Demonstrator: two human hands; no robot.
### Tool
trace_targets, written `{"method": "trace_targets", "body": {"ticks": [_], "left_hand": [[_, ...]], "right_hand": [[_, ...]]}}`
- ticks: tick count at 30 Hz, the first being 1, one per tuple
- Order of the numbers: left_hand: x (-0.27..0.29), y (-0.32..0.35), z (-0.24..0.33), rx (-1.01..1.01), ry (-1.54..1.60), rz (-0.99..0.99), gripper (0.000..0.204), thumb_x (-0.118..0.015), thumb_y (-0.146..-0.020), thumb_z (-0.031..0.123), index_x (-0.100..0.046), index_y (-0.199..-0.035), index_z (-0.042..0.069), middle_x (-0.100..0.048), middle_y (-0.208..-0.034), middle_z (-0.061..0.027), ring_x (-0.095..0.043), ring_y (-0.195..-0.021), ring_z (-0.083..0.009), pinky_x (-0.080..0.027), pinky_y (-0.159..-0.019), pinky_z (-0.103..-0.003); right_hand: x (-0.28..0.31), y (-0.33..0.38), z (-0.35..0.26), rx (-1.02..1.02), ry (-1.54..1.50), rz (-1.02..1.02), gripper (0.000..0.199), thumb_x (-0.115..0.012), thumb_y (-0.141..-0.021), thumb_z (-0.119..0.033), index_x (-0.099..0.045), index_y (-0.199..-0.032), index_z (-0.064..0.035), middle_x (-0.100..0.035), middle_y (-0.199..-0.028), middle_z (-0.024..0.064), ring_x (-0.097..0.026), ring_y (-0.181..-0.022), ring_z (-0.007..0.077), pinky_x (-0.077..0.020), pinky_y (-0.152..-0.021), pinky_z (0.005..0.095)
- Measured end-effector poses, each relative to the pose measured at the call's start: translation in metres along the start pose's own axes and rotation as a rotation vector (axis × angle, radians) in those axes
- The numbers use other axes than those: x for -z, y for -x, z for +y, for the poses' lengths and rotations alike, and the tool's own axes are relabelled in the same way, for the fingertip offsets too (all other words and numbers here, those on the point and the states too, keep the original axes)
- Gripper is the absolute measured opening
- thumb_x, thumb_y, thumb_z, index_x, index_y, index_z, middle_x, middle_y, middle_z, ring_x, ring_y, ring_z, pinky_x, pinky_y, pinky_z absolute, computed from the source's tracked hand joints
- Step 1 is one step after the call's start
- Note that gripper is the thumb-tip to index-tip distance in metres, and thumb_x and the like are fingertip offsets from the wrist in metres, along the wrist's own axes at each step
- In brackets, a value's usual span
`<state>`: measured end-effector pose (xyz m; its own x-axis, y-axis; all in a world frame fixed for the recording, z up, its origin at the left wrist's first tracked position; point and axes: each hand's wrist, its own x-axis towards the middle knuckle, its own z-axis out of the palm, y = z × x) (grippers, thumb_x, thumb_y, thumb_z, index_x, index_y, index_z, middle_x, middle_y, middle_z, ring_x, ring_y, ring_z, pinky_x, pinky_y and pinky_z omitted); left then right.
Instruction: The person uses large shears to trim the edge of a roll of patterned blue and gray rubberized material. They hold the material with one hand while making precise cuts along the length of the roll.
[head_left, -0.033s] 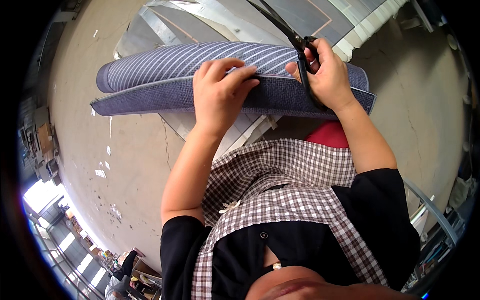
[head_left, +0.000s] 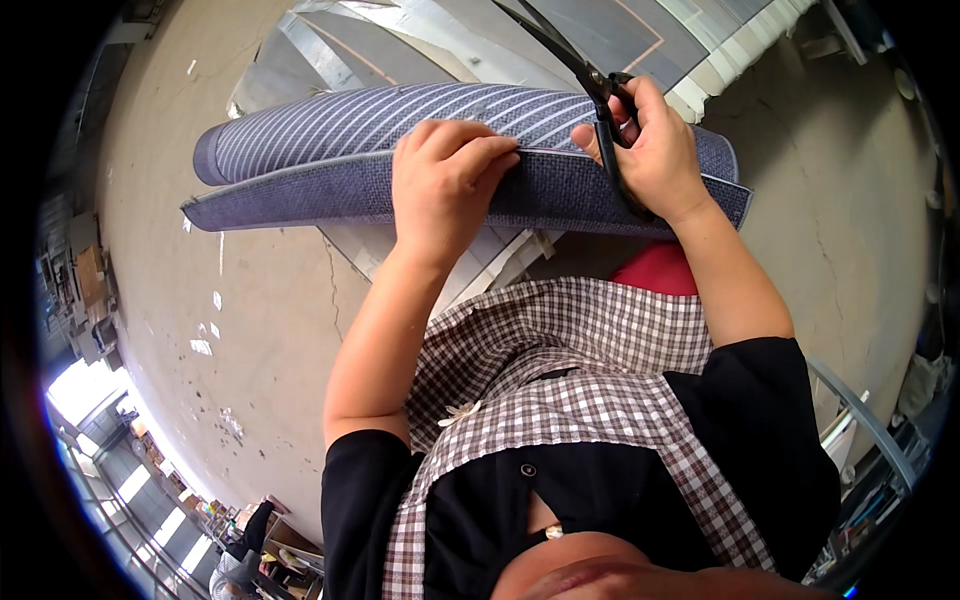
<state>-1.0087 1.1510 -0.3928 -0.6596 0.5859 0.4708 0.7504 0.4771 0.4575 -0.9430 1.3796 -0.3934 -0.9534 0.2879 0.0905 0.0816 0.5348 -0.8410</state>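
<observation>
**Both hands on a long cushion lying crosswise**

Nearest, a checked apron over a black top. Beyond it, a long blue-grey cushion, striped on top, lying straight ahead of the body with its long axis running left to right. Left hand curled over the piped front edge near the middle, gripping it. Right hand at the cushion's right end, closed around black scissors, blades pointing up and left. Farther off, pale flat panels and concrete floor.
</observation>
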Motion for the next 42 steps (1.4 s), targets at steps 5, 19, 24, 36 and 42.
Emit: {"method": "trace_targets", "body": {"ticks": [5, 19, 24, 36, 42], "left_hand": [[-0.015, 0.003, 0.0, -0.043, -0.13, 0.019, 0.017, -0.077, -0.078, 0.004, -0.066, -0.091, 0.008, -0.066, -0.094, -0.0052, -0.062, -0.089, -0.0286, -0.051, -0.081, -0.04], [-0.017, 0.045, -0.002, -0.059, 0.106, 0.28, 0.012, -0.066, -0.097, 0.012, -0.058, -0.093, 0.004, -0.06, -0.099, -0.0103, -0.059, -0.093, -0.0257, -0.052, -0.091, -0.042], [-0.003, 0.049, -0.021, 0.235, 0.419, 0.322, 0.02, -0.058, -0.106, 0.02, -0.055, -0.099, 0.001, -0.054, -0.105, -0.0093, -0.054, -0.095, -0.0168, -0.051, -0.103, -0.044], [0.003, 0.025, 0.009, -0.121, -0.181, 0.074, 0.021, -0.08, -0.075, 0.002, -0.071, -0.093, 0.008, -0.066, -0.092, -0.0053, -0.062, -0.082, -0.0239, -0.05, -0.072, -0.036], [-0.001, 0.034, 0.013, -0.052, -0.007, 0.073, 0.019, -0.072, -0.08, -0.002, -0.062, -0.095, 0.004, -0.062, -0.1, -0.0123, -0.06, -0.087, -0.0308, -0.05, -0.076, -0.038]], "right_hand": [[-0.002, 0.0, 0.001, 0.003, 0.055, 0.002, 0.063, -0.094, -0.07, -0.048, -0.058, -0.095, -0.0031, -0.063, -0.07, -0.0005, -0.064, -0.06, 0.0153, -0.0536, -0.06, 0.0306], [-0.016, 0.004, 0.009, 0.079, 0.153, 0.016, 0.071, -0.088, -0.07, -0.062, -0.057, -0.095, -0.003, -0.064, -0.069, 0.0022, -0.067, -0.06, 0.0182, -0.0561, -0.059, 0.0325], [-0.015, 0.002, 0.012, 0.087, 0.228, -0.009, 0.071, -0.086, -0.071, -0.064, -0.057, -0.093, -0.0037, -0.064, -0.068, 0.0019, -0.067, -0.06, 0.018, -0.0557, -0.059, 0.0322], [-0.017, 0.005, 0.005, 0.08, 0.249, -0.017, 0.07, -0.085, -0.072, -0.065, -0.057, -0.094, -0.005, -0.064, -0.068, 0.0013, -0.067, -0.061, 0.0181, -0.0555, -0.059, 0.0325], [-0.019, 0.007, 0.002, 0.075, 0.255, -0.015, 0.071, -0.085, -0.071, -0.065, -0.057, -0.094, -0.0048, -0.064, -0.068, 0.0011, -0.068, -0.062, 0.0187, -0.0555, -0.06, 0.0329]]}}
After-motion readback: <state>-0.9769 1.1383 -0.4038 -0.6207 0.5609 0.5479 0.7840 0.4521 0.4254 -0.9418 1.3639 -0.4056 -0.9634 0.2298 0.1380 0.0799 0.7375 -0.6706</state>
